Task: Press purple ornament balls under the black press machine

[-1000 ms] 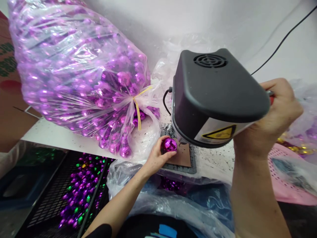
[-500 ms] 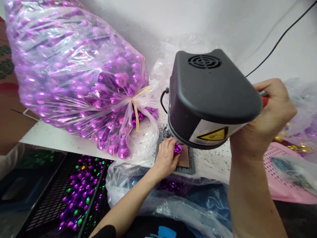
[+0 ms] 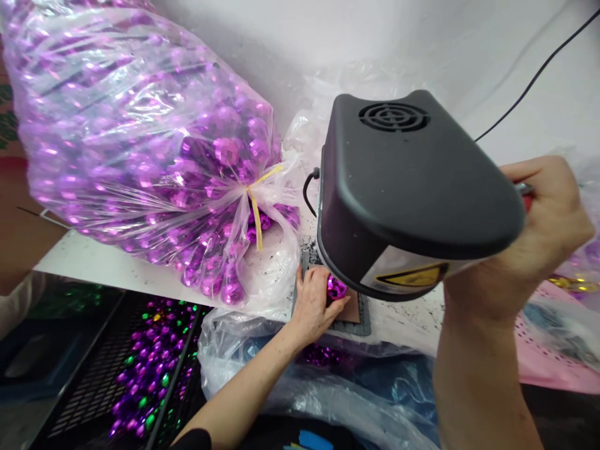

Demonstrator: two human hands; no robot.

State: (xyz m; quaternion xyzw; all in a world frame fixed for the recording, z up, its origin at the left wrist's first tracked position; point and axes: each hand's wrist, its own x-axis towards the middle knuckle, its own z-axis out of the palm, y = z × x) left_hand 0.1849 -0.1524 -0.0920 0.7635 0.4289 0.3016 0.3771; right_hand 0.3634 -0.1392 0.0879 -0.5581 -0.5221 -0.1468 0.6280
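My left hand (image 3: 315,303) is closed around a shiny purple faceted ball (image 3: 336,287), thumb and fingers at its left side. The ball is over a brown pad (image 3: 349,307) on the dark grey base plate (image 3: 364,326) of a machine. Above it looms the machine's black head (image 3: 422,181), with a round vent on top and a yellow warning label on its front. At the right of this head, my right hand (image 3: 546,231) grips a handle (image 3: 525,189) with a metal end and a red part. Most of the handle and the ball's upper right surroundings are hidden.
A large clear bag (image 3: 140,144) of purple balls, tied with yellow string, lies at left. Below it stands a black crate (image 3: 94,369) with purple and green pieces. Plastic sheeting (image 3: 262,375) hangs at the front edge. A pink basket (image 3: 553,356) sits at right.
My right hand and the handle have moved to the right, and the machine head appears larger and nearer. My left hand has shifted slightly down, its thumb now further out below the ball.
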